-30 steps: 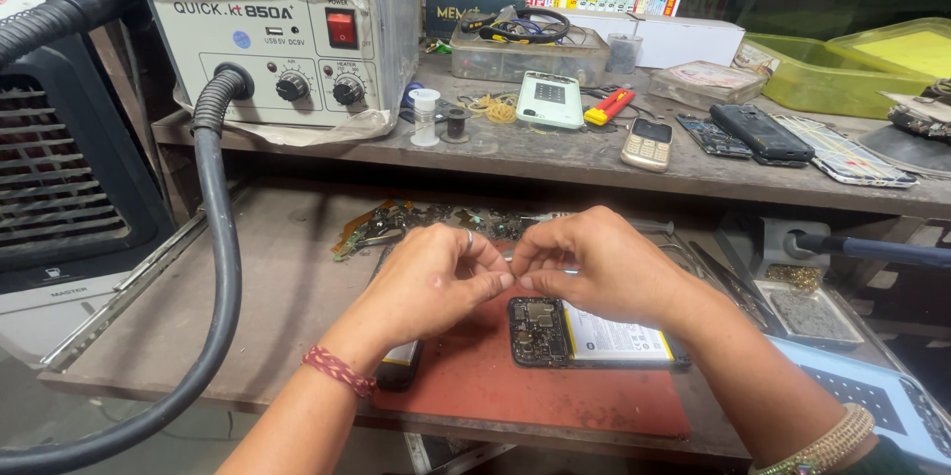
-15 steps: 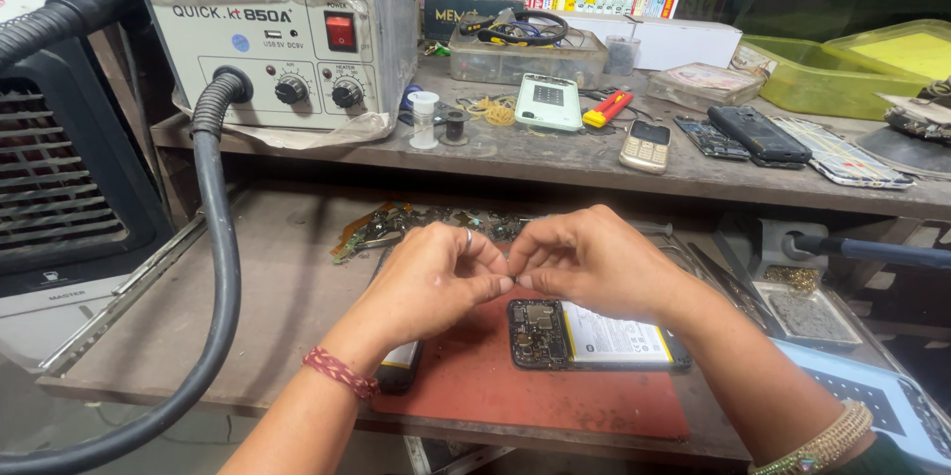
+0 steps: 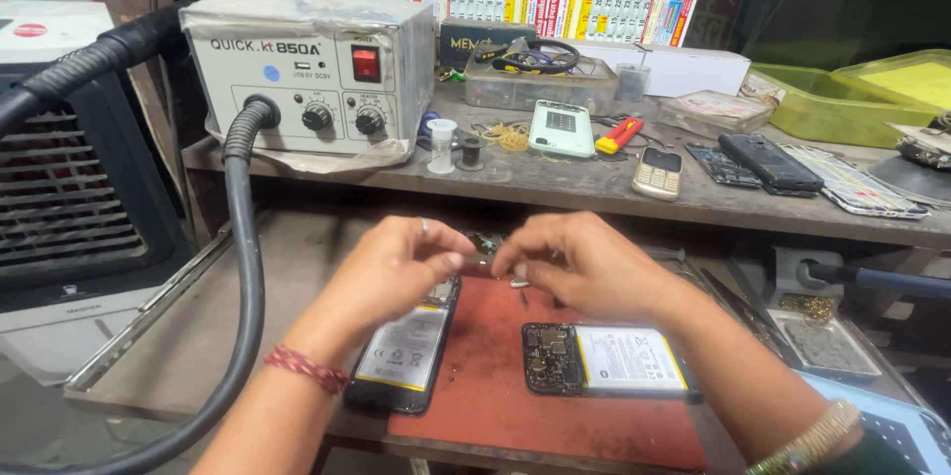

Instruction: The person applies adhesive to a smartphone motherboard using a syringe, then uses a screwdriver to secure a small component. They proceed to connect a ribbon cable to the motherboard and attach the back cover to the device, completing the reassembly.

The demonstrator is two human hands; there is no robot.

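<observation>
Over the red mat (image 3: 495, 386), left hand (image 3: 396, 272) and right hand (image 3: 584, 267) pinch one small part (image 3: 478, 260) together, fingers curled; two opened phones (image 3: 604, 360) lie below.

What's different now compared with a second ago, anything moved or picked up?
The left hand has lifted a little, so the opened phone under it now shows on the red mat. Both hands are still joined at the fingertips on a small part, too small to identify; the right hand has barely moved. The second opened phone, the hot-air station and its hose lie as before.
</observation>
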